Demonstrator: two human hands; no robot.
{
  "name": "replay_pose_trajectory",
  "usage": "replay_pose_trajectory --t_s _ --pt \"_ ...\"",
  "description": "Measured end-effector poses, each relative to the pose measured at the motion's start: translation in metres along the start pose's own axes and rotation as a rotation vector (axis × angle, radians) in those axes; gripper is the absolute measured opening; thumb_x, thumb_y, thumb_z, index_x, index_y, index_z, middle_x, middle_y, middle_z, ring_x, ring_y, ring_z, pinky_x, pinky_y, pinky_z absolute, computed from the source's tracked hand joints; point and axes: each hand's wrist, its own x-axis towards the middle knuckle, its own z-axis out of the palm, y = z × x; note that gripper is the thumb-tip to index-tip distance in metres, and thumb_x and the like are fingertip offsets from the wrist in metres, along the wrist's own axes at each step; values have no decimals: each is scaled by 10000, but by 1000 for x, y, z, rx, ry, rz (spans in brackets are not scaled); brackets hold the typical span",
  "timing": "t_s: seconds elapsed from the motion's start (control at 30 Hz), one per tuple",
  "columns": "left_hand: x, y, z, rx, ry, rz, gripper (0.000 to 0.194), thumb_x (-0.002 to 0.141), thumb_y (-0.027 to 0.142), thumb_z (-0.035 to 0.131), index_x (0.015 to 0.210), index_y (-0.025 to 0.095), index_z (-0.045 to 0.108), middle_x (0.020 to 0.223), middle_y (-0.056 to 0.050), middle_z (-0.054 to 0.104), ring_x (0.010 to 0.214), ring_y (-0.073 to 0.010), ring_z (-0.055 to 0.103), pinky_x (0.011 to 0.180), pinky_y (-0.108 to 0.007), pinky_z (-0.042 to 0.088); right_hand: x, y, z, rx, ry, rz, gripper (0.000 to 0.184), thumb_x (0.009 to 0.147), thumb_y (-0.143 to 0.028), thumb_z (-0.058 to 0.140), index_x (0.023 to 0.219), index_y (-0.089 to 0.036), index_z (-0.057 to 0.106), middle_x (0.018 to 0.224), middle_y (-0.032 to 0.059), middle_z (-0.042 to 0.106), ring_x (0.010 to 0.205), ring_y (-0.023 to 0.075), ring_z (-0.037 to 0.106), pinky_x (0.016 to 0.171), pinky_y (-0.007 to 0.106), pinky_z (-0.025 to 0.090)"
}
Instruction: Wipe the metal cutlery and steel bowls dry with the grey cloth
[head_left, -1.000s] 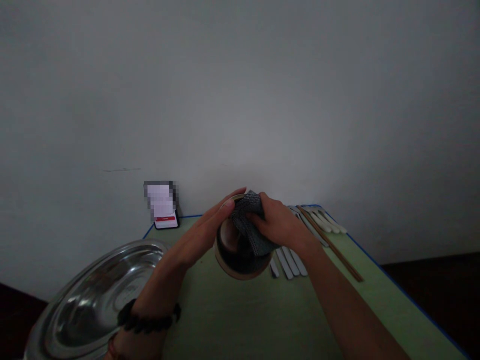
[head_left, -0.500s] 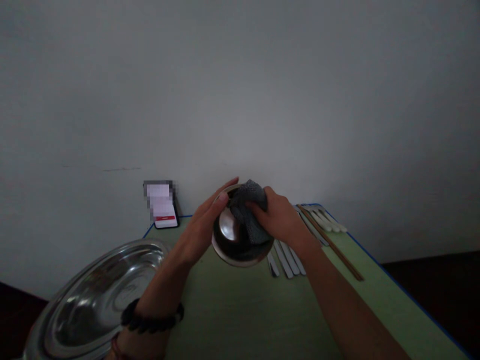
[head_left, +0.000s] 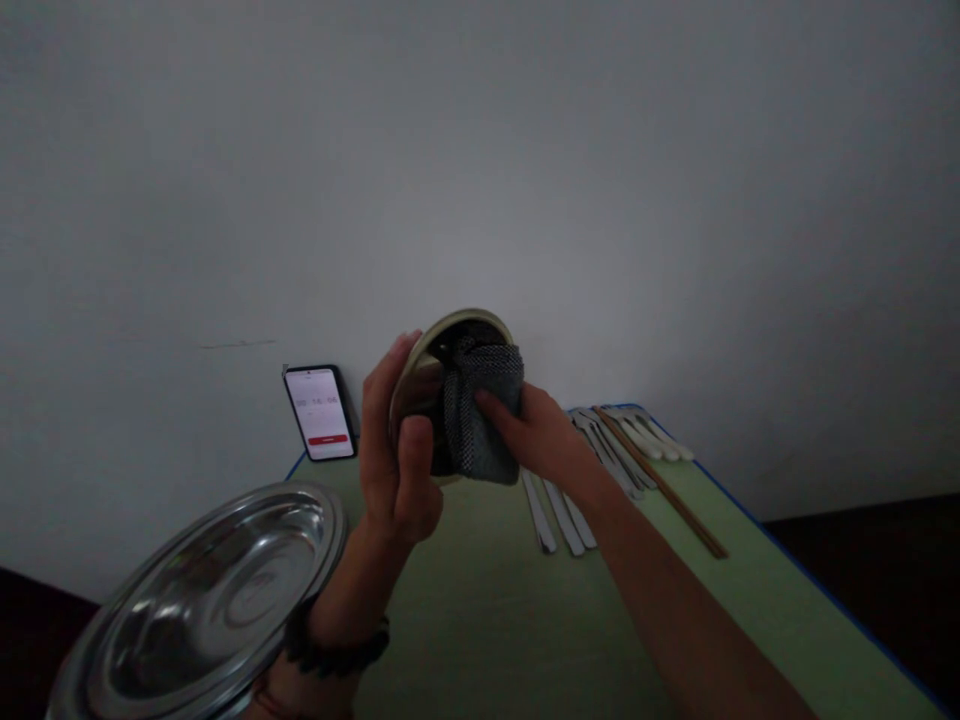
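A shiny metal bowl point(head_left: 421, 388) is held up over the table, tilted so that its inside faces right and toward me. My left hand point(head_left: 394, 450) grips it from the left, thumb over the near rim and fingers behind the outer wall. A grey checked cloth point(head_left: 487, 415) is bunched in my right hand point(head_left: 536, 425), which presses it into the bowl. The cloth covers much of the bowl's inside, and some of my right fingers are hidden behind it.
Wide steel basins point(head_left: 217, 590) stand at the left, near my left forearm. A phone point(head_left: 321, 410) leans on the wall behind the green table point(head_left: 480, 620). Metal cutlery point(head_left: 562, 520), chopsticks point(head_left: 667, 490) and white-handled utensils point(head_left: 656, 438) lie at the right.
The bowl has risen a little and turned from facing up toward me to facing right. My left hand has shifted its grip to the side, and the cloth stays in the bowl.
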Motion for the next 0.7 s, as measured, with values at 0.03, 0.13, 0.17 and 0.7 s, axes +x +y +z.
replay_pose_trajectory --t_s 0.03,0.13,0.17,0.7 --pt "1 0 -1 -33 -8 -43 403 941 310 383 1340 353 416 1372 38 465 1282 -217 394 1103 -376 283 0 1 -2 -30 18 4 371 875 -468 399 940 -163 599 953 123 683 890 234 637 707 303 452" --pt "4 0 -3 -119 -99 -191 400 942 302 382 1340 316 418 1361 8 491 1250 -222 440 1080 -395 316 1 3 -7 -111 70 27 376 871 -457 405 972 -140 582 967 150 674 892 250 630 714 321 445" --pt "4 0 -5 -122 -134 -223 403 939 302 390 1341 303 419 1357 -4 497 1240 -227 451 1075 -405 321 1 4 -8 -131 81 36 380 869 -454 410 997 -135 573 982 158 670 909 257 625 722 326 443" --pt "6 2 -12 -67 -286 -305 412 915 327 420 1325 291 451 1294 -16 554 1201 -237 481 1055 -400 340 -1 6 -15 -175 74 29 386 845 -428 458 1089 -139 538 1018 172 658 973 282 605 760 367 442"
